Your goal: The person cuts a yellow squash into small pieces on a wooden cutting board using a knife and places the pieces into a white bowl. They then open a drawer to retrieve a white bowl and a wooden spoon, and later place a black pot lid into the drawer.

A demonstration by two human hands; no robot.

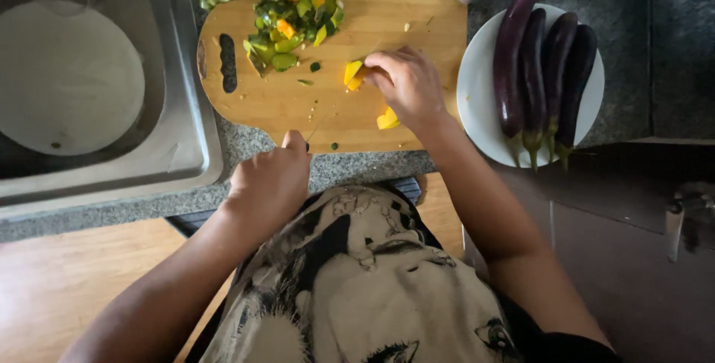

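Bare wood is lying open across the middle of the cutting board. A heap of chopped vegetables is crowding its far edge, a plate of eggplants is flanking its right, and a sink is bordering its left.

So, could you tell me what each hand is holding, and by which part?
The right hand pins a yellow vegetable piece at its end with the fingers. The left hand grips a knife by its hidden handle.
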